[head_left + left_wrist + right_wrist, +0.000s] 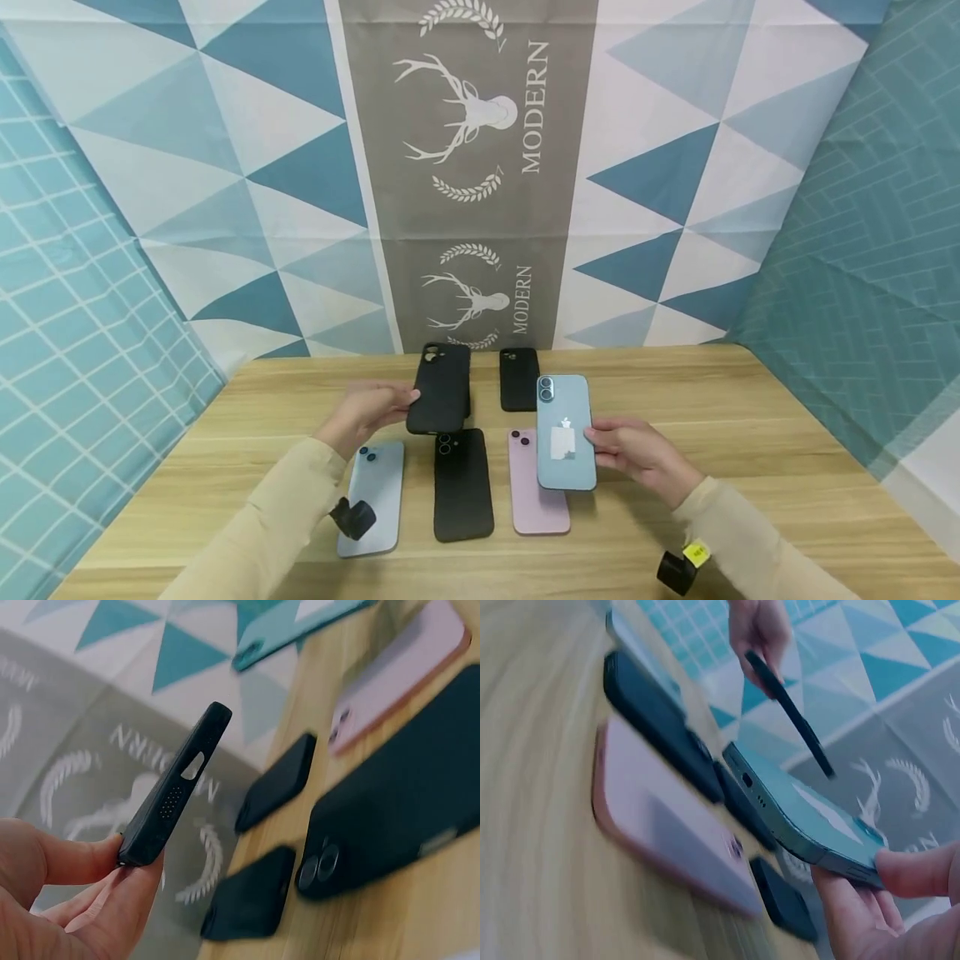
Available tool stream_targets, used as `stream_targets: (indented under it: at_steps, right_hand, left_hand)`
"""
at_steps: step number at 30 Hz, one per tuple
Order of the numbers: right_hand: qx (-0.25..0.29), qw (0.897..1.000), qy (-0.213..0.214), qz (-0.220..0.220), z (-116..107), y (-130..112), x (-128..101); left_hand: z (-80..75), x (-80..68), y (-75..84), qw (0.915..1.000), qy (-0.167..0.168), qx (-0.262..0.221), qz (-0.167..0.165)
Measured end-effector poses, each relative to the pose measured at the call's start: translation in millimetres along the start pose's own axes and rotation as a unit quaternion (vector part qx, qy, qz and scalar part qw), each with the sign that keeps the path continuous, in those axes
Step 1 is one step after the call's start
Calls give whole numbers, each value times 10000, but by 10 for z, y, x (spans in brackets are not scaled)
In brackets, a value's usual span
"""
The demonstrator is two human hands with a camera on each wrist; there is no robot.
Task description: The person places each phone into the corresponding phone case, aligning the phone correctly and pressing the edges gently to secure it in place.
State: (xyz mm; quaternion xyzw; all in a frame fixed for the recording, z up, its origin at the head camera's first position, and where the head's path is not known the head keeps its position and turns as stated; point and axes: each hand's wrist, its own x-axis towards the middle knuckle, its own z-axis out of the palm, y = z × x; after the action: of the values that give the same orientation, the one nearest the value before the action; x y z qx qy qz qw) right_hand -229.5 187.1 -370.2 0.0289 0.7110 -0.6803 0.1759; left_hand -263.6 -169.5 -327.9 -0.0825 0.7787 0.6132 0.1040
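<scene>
In the head view I have the left hand (pixel 372 408), left of centre, pinching a black phone case (pixel 441 387) by its edge — thumb on one face, fingers on the other — with the case tilted and raised off the table (pixel 285 417). The right hand (pixel 637 450), right of centre, grasps a blue phone (pixel 564 408) between thumb and fingers at its right edge; a white patch sits on its back, camera end up. From where I watch, that phone hangs over the upper right part of a pink phone (pixel 542 512). Lower left of centre I see a pale blue phone (pixel 381 496) lying flat, and between it and the pink one a black phone (pixel 463 492). Near the table's far edge, just right of centre, lies a smaller dark case (pixel 519 379); my left wrist view shows a second dark case (pixel 251 900) at bottom centre.
</scene>
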Motion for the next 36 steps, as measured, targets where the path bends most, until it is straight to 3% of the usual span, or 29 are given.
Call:
stream_targets:
  at_steps: [11,18,31,36]
  right_hand:
    - [952,9953,13,190,263,-15,0]
    - [1179,9927,-232,137,332,8,2]
    - [1302,9913,-108,127,549,-70,28]
    - [1415,9892,-391,-40,606,-66,47]
  left_hand:
    - [355,-207,98,9992,-100,-180,333]
    - [453,-266,117,9988,-137,-180,424]
    - [676,-341,117,9990,-154,-115,405]
    - [753,-355,108,9992,-193,-41,339]
